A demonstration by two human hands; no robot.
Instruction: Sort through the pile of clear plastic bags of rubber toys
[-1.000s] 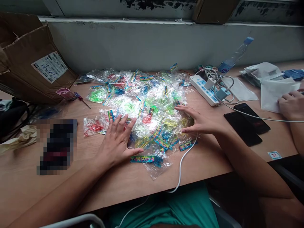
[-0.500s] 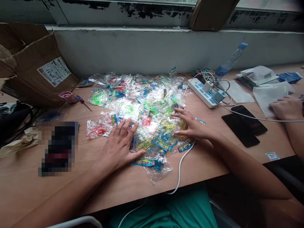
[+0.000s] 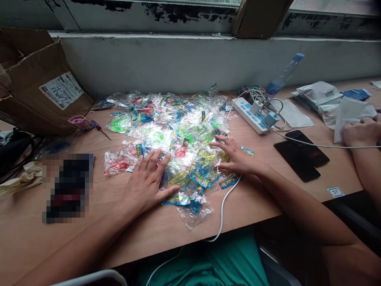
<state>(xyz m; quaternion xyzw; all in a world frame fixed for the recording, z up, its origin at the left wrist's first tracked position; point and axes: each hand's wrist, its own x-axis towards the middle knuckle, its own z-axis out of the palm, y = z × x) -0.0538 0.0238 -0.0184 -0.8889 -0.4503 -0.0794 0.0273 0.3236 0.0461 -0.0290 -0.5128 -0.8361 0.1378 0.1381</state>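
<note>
A heap of clear plastic bags (image 3: 157, 137) covers the middle of the wooden table (image 3: 178, 234), holding coloured rubber bands in green, red, yellow and blue, with printed header strips. My left hand (image 3: 145, 182) lies flat on the heap's near edge, fingers spread, gripping nothing. My right hand (image 3: 235, 157) rests on the right side of the heap, its fingers also apart and empty. A small printed strip (image 3: 247, 151) lies just beyond my right hand, outside the heap.
A co-worker's hand (image 3: 358, 133) rests on white sheets at the right. Around the table stand a cardboard box (image 3: 38, 83), a small screwdriver (image 3: 101, 129), a power strip (image 3: 250, 115), a plastic bottle (image 3: 281, 77) and dark phones (image 3: 297, 161). A white cable (image 3: 222, 214) crosses the front edge.
The view has drifted slightly. A printed strip has appeared to the right of my right hand. The co-worker's hand has shifted on the white sheets.
</note>
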